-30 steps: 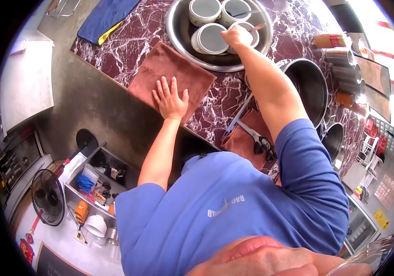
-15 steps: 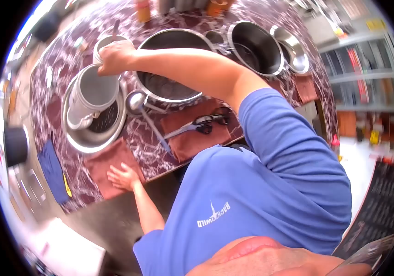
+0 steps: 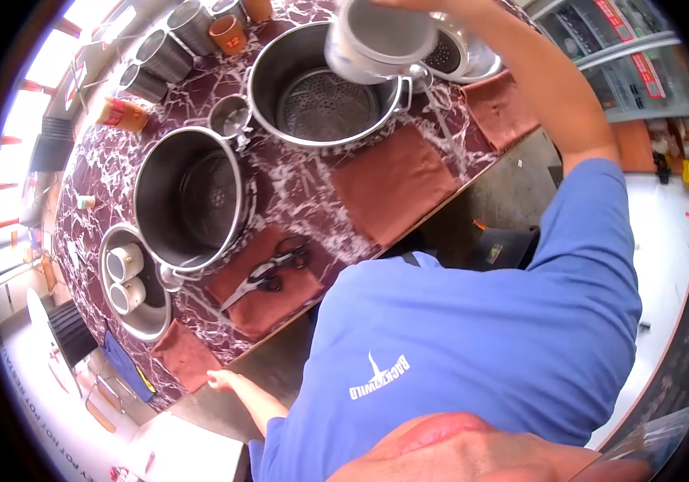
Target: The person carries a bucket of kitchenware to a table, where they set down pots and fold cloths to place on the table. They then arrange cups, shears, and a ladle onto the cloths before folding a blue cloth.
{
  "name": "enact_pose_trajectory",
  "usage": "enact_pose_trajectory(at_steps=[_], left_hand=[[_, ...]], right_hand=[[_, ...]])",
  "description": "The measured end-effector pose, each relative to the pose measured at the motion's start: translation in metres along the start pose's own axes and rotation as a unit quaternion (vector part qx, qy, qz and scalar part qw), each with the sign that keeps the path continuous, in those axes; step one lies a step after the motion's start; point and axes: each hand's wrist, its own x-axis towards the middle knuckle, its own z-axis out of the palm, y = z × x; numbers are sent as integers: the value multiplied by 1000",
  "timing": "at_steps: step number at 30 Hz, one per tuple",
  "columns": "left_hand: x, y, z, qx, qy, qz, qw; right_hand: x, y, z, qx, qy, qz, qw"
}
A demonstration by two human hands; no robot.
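Note:
My right hand (image 3: pixel 417 4), cut off by the top edge, is closed on the rim of a white container (image 3: pixel 380 40) raised over the right side of a large steel pot (image 3: pixel 268 104). At the lower left, my left hand (image 3: pixel 220 381) is at the counter's edge, touching or beside a small brown cloth (image 3: pixel 184 355); its fingers look drawn together, and what they grip is unclear. Two white mugs (image 3: pixel 126 263) sit in a steel basin (image 3: pixel 110 277). Black-handled scissors (image 3: pixel 264 277) lie on another brown cloth (image 3: pixel 280 301) before a second deep pot (image 3: pixel 188 193).
A small steel pot (image 3: pixel 229 117) stands between the large pots. At the right are a basin with a strainer (image 3: pixel 445 55) and a brown cloth (image 3: pixel 501 111). Stacked metal cups (image 3: pixel 165 56) and orange cans (image 3: pixel 228 34) line the far edge.
The view has turned, so the pots appear farther left. My right hand has moved right and now carries a white container past the pots. My left hand no longer lies spread on the cloth.

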Motion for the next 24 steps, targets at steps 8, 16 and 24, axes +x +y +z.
enact_pose_trajectory(at_steps=[8, 16, 24], left_hand=[[-238, -50, -92, -116, -164, -438, 876], [-332, -8, -153, -24, -234, -404, 884], [-369, 8, -186, 24, -253, -355, 900]], right_hand=[[-98, 252, 25, -88, -79, -54, 992], [-144, 376, 140, -122, -234, -40, 964], [-152, 399, 216, -113, -229, -45, 966]])
